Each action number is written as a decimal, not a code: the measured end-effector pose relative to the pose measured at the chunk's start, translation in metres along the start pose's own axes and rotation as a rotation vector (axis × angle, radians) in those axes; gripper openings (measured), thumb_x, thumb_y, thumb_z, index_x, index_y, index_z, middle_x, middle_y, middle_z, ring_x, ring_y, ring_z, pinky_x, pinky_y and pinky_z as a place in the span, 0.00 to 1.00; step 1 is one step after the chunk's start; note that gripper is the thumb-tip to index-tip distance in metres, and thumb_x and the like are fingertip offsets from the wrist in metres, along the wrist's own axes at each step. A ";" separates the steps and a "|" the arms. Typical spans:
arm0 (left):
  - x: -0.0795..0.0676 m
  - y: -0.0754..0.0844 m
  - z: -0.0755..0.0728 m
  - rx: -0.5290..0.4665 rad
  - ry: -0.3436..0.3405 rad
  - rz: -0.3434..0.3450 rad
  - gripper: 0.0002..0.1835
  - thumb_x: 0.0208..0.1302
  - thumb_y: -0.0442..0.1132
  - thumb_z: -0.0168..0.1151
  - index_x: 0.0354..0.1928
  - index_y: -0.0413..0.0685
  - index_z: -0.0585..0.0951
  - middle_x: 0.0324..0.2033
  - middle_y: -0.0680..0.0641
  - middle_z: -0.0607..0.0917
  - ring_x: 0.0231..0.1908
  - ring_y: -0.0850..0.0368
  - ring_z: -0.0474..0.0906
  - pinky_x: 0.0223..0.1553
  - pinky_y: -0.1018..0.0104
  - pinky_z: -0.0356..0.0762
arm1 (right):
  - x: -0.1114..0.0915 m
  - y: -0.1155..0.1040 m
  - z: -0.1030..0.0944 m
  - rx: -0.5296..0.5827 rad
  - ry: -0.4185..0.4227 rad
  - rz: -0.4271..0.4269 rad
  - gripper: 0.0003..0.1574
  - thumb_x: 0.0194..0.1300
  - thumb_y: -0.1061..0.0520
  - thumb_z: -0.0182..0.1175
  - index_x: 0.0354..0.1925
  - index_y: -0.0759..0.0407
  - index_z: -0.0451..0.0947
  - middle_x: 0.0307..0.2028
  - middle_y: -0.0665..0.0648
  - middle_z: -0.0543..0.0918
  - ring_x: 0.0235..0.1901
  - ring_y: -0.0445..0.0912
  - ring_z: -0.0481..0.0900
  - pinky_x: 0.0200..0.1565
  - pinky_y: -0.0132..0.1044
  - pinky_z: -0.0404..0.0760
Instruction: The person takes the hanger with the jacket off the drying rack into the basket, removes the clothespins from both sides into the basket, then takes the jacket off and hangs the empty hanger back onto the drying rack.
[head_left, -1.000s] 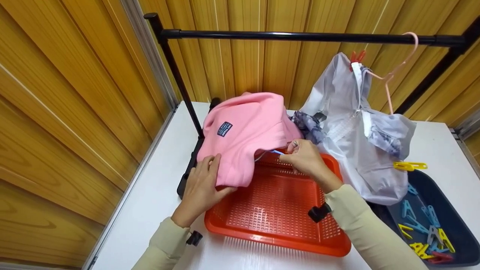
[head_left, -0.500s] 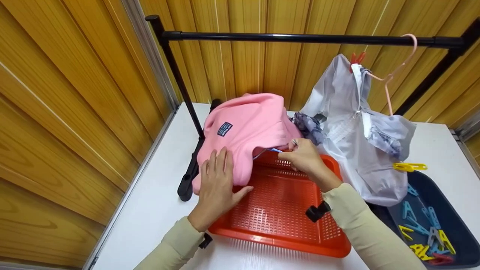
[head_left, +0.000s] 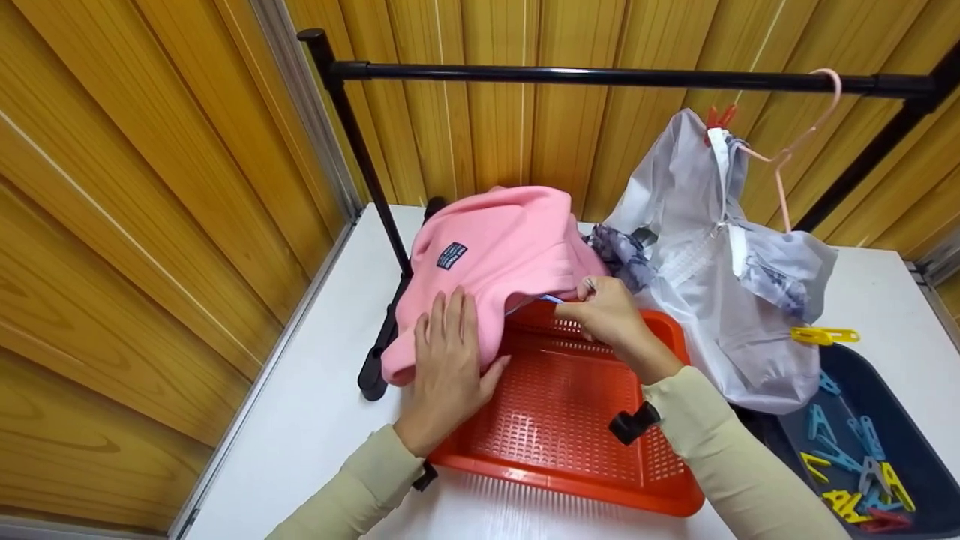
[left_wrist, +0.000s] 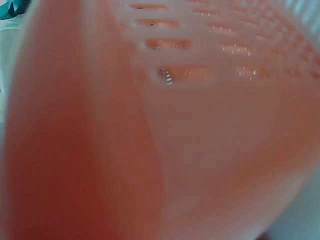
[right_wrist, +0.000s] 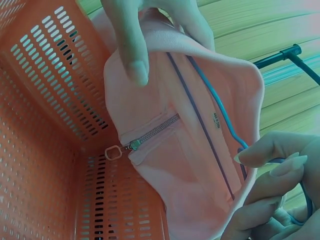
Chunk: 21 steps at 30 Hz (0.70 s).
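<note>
The left hand (head_left: 448,375) lies palm down on the near end of the pink garment (head_left: 502,240), its fingers straight, side by side and pointing to the far side, its thumb spread to the right over the basket (head_left: 562,487). Its sleeve (head_left: 367,472) comes in from the near left. The right hand (head_left: 611,319) comes from the near right, its wrist above the basket's right side. Its fingers are curled in and, with the thumb, grip the blue hanger (head_left: 553,298), whose wire runs left into the garment's opening. In the right wrist view the thumb and bent fingers close round this wire, and a zip (right_wrist: 154,132) shows by the opening.

The pink garment is left of the middle, spread over the far left corner of the basket, its dark label (head_left: 451,256) facing up. The basket stands on the tabletop (head_left: 300,420), in front of the black rack (head_left: 600,73). At the right, a grey garment (head_left: 682,195) hangs from the rack on a pink hanger (head_left: 825,112). Near right of it is a dark tray (head_left: 926,472) of clips (head_left: 870,435)
</note>
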<state>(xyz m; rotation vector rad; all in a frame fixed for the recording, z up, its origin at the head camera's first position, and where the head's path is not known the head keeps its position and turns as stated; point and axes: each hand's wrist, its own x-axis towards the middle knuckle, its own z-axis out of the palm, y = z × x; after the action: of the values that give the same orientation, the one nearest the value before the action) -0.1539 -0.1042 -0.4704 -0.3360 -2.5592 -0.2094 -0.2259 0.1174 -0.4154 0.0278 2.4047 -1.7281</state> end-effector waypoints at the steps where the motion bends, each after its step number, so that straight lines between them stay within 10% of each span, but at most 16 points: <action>1: 0.001 0.000 0.000 0.003 -0.003 -0.006 0.48 0.56 0.59 0.63 0.71 0.37 0.59 0.70 0.37 0.63 0.71 0.37 0.58 0.66 0.38 0.60 | 0.000 0.000 0.000 0.000 0.000 -0.001 0.21 0.45 0.65 0.65 0.21 0.55 0.60 0.11 0.45 0.65 0.07 0.35 0.64 0.13 0.29 0.64; 21: 0.006 -0.021 -0.010 0.012 -0.012 -0.100 0.37 0.57 0.49 0.64 0.65 0.36 0.67 0.63 0.37 0.73 0.62 0.39 0.69 0.60 0.36 0.63 | 0.004 0.005 -0.005 0.024 -0.009 -0.020 0.22 0.45 0.66 0.66 0.22 0.55 0.59 0.09 0.44 0.64 0.06 0.36 0.62 0.12 0.29 0.63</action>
<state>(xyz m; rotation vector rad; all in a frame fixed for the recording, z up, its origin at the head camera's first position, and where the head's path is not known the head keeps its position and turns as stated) -0.1598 -0.1250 -0.4601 -0.2049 -2.5901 -0.2293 -0.2297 0.1236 -0.4194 -0.0005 2.3855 -1.7624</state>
